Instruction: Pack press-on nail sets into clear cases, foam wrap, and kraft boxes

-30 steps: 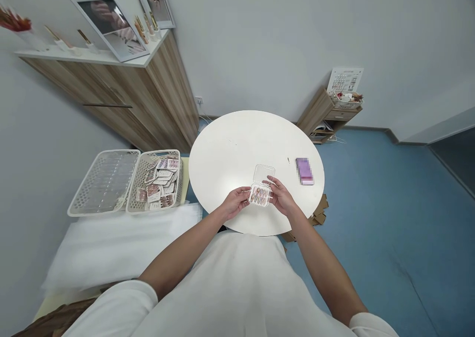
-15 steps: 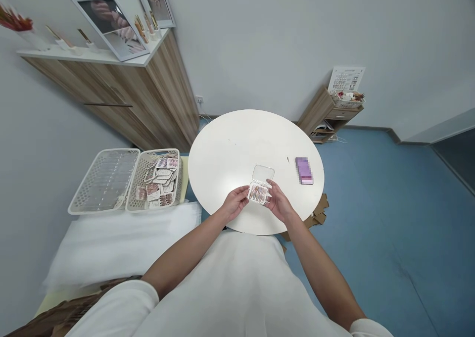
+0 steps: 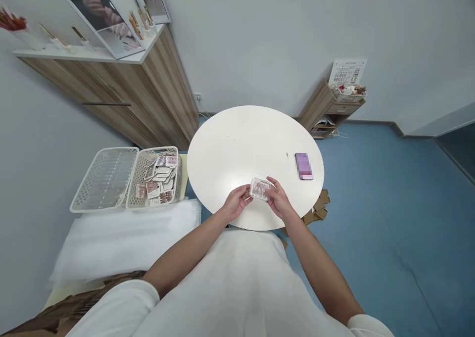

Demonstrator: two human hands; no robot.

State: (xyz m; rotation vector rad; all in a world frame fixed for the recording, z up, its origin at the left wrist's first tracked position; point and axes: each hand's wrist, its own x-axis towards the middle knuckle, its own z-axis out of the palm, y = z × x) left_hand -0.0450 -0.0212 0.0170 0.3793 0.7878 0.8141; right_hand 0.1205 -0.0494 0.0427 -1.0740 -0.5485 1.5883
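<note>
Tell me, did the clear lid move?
Yes. Before, the clear lid was level with the purple thing. Now it has swung towards the near edge of the table, down onto its little box.

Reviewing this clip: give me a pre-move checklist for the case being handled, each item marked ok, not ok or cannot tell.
1. Left hand on the clear case: ok, fingers at its left side.
2. Right hand on the case: ok, at its right side.
3. Lid folded down: ok, no panel stands up.
4. Lid fully latched: cannot tell, too small.
5. Purple item on the round table apart from both hands: ok.
6. Both hands free: not ok, both hold the case.
</note>
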